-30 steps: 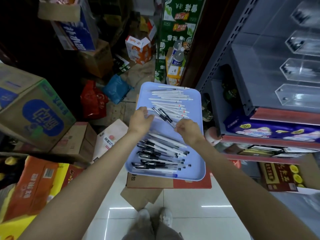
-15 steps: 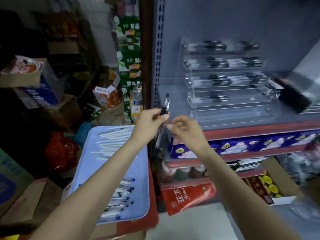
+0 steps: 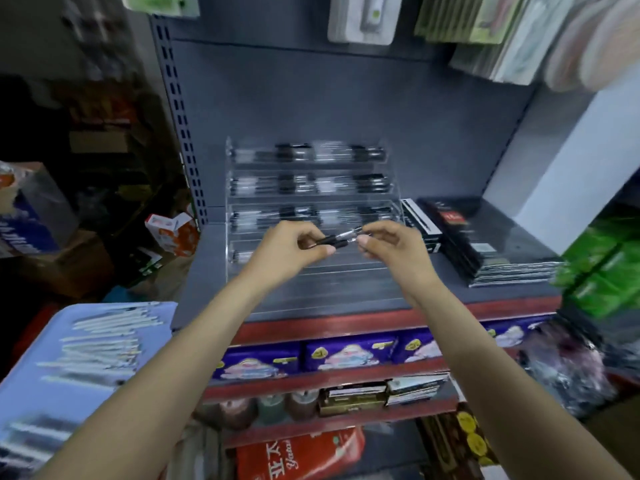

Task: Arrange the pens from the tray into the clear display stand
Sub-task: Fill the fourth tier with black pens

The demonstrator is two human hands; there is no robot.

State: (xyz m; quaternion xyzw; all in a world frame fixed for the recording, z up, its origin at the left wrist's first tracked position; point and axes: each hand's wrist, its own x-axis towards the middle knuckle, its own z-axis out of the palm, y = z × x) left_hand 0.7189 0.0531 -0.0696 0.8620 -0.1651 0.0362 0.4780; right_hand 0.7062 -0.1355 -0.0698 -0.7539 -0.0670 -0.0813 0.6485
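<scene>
Left hand (image 3: 282, 252) and right hand (image 3: 393, 245) both pinching black pens (image 3: 337, 238) held level in front of clear display stand (image 3: 313, 202); fingers curled.

left hand (image 3: 284, 252): raised, fingers curled in a pinch | right hand (image 3: 398, 251): raised, fingers pinching

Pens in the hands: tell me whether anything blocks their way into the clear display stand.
Nothing visible does. Both hands, left and right, hold the pens right in front of the clear display stand. Its lower tiers look open, while the upper ones already hold pens.
</scene>
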